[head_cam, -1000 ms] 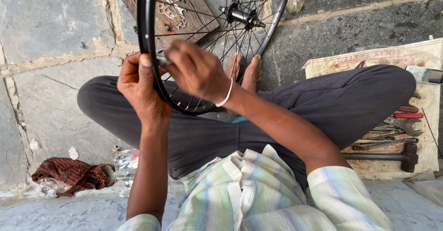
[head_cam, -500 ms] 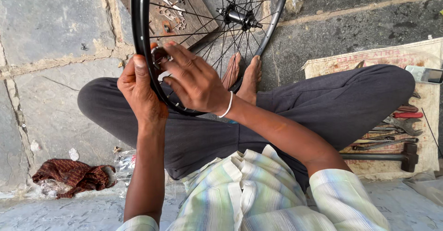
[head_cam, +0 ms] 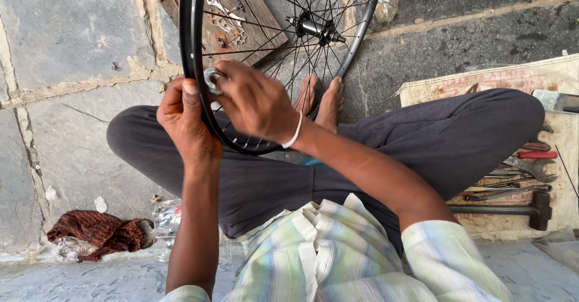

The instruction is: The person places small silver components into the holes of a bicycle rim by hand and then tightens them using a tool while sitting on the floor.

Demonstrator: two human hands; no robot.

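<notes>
hands on the wheel rim

your left hand (head_cam: 187, 127) clamps the rim (head_cam: 192, 48) at the wheel's near left; your right hand (head_cam: 253, 103) pinches a small round tool (head_cam: 212, 80) on it. brace the rim, turn gently.

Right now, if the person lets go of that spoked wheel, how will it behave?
The wheel stands upright on its thin rim, steadied by the left hand, so it would probably roll or tip sideways. Its open wire spokes suggest it is light for its size, yet likely stiff.
</notes>
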